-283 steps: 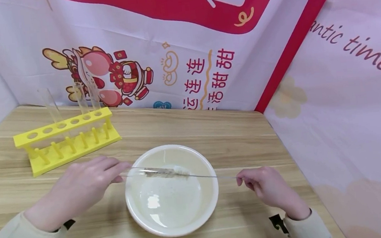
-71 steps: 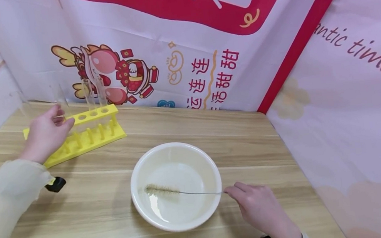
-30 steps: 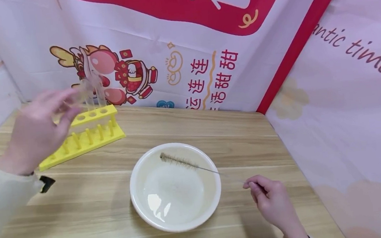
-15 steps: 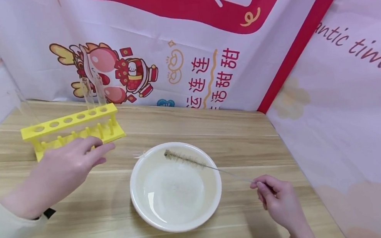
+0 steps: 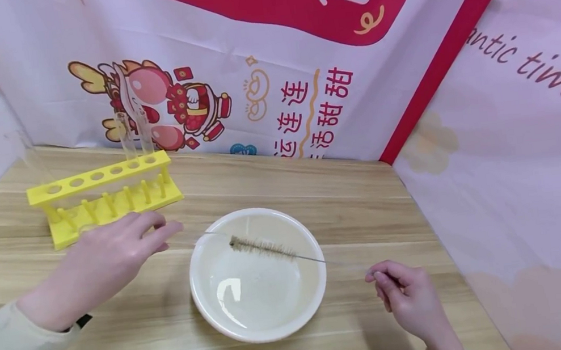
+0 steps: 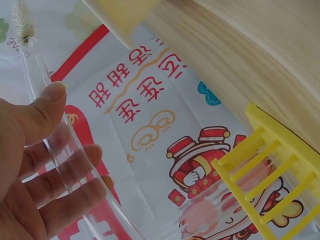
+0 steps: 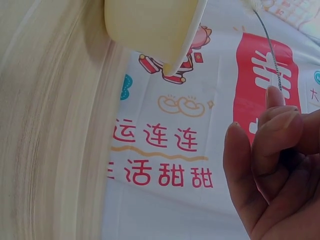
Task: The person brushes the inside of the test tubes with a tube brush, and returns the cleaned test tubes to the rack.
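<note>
My left hand (image 5: 109, 258) holds a clear glass test tube (image 6: 75, 165), thumb on one side and fingers on the other. The tube's mouth lies over the left rim of the white bowl (image 5: 264, 313), and its glass is faint in the head view. With thumb and fingertips my right hand (image 5: 412, 301) pinches the thin wire handle (image 7: 270, 42) of a test tube brush (image 5: 262, 247). The brush spans the bowl, bristles pointing left. In the left wrist view, its bristled tip (image 6: 22, 22) is at the tube's mouth; whether it is inside, I cannot tell.
A yellow test tube rack (image 5: 98, 177) stands at the back left. One clear tube (image 5: 32, 161) is in its left end and two tubes (image 5: 125, 137) are toward its right end. A printed cloth backdrop (image 5: 224, 27) closes off the wooden table's (image 5: 366, 206) far side.
Earlier, the brush was inside a tube; then the left hand was at the rack's left end, where a tube now stands. It took another tube to the bowl. The brush rose from the bowl.
</note>
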{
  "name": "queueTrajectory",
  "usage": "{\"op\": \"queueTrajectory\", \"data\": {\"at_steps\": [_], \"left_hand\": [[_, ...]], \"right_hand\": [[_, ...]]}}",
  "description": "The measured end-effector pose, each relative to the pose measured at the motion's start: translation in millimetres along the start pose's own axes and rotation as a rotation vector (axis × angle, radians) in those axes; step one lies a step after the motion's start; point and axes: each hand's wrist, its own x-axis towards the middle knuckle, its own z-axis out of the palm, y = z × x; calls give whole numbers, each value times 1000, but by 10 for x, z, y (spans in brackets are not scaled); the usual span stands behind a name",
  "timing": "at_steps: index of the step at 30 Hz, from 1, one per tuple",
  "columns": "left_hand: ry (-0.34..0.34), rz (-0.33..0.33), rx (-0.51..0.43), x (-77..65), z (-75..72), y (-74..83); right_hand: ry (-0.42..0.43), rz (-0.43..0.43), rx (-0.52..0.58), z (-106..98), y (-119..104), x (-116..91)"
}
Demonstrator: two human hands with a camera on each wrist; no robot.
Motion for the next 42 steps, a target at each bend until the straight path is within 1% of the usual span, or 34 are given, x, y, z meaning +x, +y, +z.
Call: {"op": "queueTrajectory", "data": {"at_steps": [5,7,12,18,23,25,31,42], "left_hand": [[46,36,13,33,9,44],[51,50,16,44,9,59],[35,65,19,54,0,84],[6,68,21,46,-13,112],[-24,70,39,67,-16,165],[-20,75,50,84,-12,190],[19,75,63,120,6,237],[-7,72,62,133,11,272]], "right_hand": [[-29,-19,18,6,4,5],[-36,-17,21,4,-1,6],[-54,-20,22,-3,-29,13],[-79,-7,13,-2,-67,20],[-88,-23,15,32,-67,20],[-100,-18,12,45,-72,24],[-90,-67,10,94,-62,33],[-99,-85,-35,161,-65,74]]}}
